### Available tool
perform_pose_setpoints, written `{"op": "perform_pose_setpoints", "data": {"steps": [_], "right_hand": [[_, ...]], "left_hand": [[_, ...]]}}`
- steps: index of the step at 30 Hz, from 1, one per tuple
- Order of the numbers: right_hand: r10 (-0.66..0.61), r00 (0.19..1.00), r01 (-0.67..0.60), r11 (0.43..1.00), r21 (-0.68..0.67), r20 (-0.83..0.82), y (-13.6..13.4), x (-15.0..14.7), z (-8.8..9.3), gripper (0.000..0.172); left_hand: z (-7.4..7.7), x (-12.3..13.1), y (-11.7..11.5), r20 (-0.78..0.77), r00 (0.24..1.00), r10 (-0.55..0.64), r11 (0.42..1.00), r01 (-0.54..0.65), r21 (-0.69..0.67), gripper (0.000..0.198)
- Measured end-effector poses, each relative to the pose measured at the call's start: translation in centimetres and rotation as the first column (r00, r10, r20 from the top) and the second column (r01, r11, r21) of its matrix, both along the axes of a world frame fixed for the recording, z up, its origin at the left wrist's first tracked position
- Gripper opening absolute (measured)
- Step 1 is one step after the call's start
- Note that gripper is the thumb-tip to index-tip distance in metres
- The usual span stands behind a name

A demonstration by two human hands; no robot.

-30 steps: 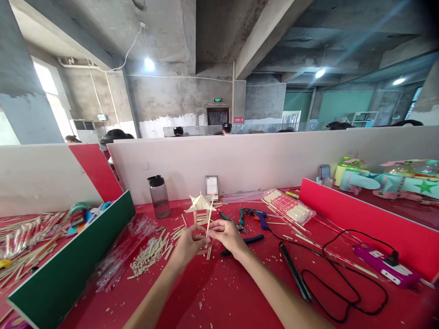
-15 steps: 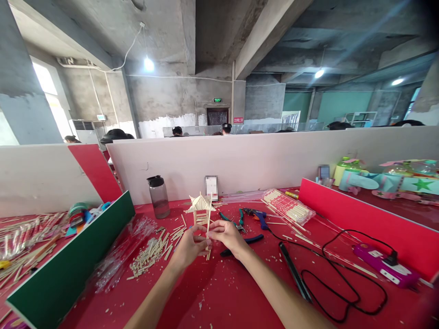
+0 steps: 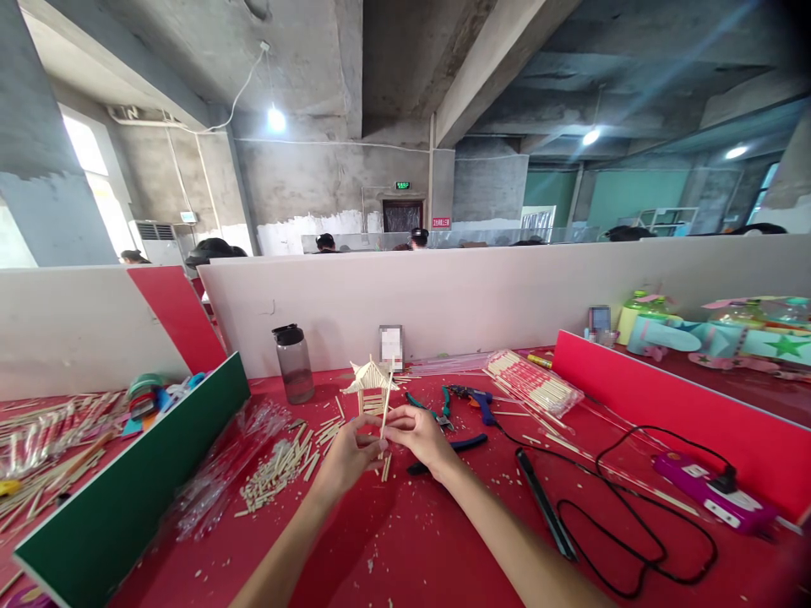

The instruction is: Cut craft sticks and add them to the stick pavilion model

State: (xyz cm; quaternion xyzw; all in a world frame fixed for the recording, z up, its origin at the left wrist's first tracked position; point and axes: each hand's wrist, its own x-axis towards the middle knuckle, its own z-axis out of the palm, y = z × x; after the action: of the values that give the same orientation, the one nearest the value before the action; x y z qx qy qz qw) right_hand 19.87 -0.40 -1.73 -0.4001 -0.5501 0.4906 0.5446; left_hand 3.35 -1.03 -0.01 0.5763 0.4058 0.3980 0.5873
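A thin wooden stick [image 3: 386, 404] stands nearly upright between my hands, leaning slightly right at its top. My left hand [image 3: 355, 452] pinches it near the lower end. The fingertips of my right hand [image 3: 416, 435] close on it from the other side, a little higher. Just behind the stick is a small pavilion model [image 3: 369, 377] of pale sticks, with a flared roof and a slatted body; my hands hide its base. Short cut sticks [image 3: 279, 473] lie heaped left of my left hand. Dark-handled pliers [image 3: 465, 442] rest by my right wrist.
Behind the model stand a water bottle [image 3: 293, 365] and a phone [image 3: 391, 344]. At right lie green-handled cutters [image 3: 440, 415], a blue glue gun [image 3: 482, 405], packaged sticks [image 3: 536, 384], a black tool [image 3: 545, 504] and a purple power strip [image 3: 713, 491] with cable. Green [image 3: 139, 464] and red [image 3: 672, 414] boards flank the table.
The stick's top has tilted slightly to the right. Both hands keep their grip in almost the same place; the surroundings look the same.
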Motion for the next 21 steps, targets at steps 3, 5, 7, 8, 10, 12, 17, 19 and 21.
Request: {"op": "perform_pose_setpoints", "data": {"steps": [3, 5, 7, 8, 10, 12, 17, 19, 21], "right_hand": [[-0.065, 0.992, 0.066, 0.998, 0.007, -0.104, 0.4, 0.4, 0.2, 0.05], [-0.134, 0.97, 0.136, 0.991, -0.003, -0.203, 0.7, 0.9, 0.7, 0.054], [-0.197, 0.947, 0.201, 0.98, -0.013, -0.255, 0.9, 1.6, 1.1, 0.057], [-0.218, 0.941, 0.221, 0.975, -0.019, -0.258, 1.0, 1.9, 1.3, 0.057], [-0.2, 0.947, 0.195, 0.98, -0.043, -0.25, 1.1, 2.5, 1.6, 0.054], [-0.086, 0.97, 0.068, 0.994, -0.085, -0.227, 0.9, 2.9, 1.7, 0.049], [0.255, 0.955, -0.277, 0.949, -0.15, -0.15, -0.2, 3.6, 2.0, 0.041], [0.299, 0.948, -0.314, 0.935, -0.164, -0.109, -0.5, 3.6, 2.2, 0.042], [0.336, 0.941, -0.337, 0.922, -0.19, -0.039, -0.8, 3.5, 2.2, 0.044]], "left_hand": [[-0.1, -0.7, 0.7, -0.023, 0.998, 0.051, 0.995, -0.049, 0.093, 0.05], [0.3, -1.7, 1.3, -0.073, 0.991, 0.112, 0.971, -0.094, 0.218, 0.043], [1.1, -2.8, 1.6, -0.165, 0.968, 0.187, 0.922, -0.115, 0.37, 0.035], [1.6, -3.3, 1.7, -0.215, 0.953, 0.215, 0.897, -0.106, 0.429, 0.033], [2.6, -4.4, 1.8, -0.282, 0.933, 0.226, 0.881, -0.072, 0.467, 0.032], [3.3, -5.3, 1.8, -0.332, 0.928, 0.168, 0.898, -0.005, 0.44, 0.031], [4.5, -7.6, 1.9, -0.384, 0.911, 0.15, 0.875, 0.059, 0.481, 0.024], [4.9, -8.2, 1.9, -0.397, 0.898, 0.189, 0.847, 0.055, 0.528, 0.022], [4.9, -8.4, 2.0, -0.425, 0.881, 0.209, 0.822, 0.077, 0.565, 0.021]]}}
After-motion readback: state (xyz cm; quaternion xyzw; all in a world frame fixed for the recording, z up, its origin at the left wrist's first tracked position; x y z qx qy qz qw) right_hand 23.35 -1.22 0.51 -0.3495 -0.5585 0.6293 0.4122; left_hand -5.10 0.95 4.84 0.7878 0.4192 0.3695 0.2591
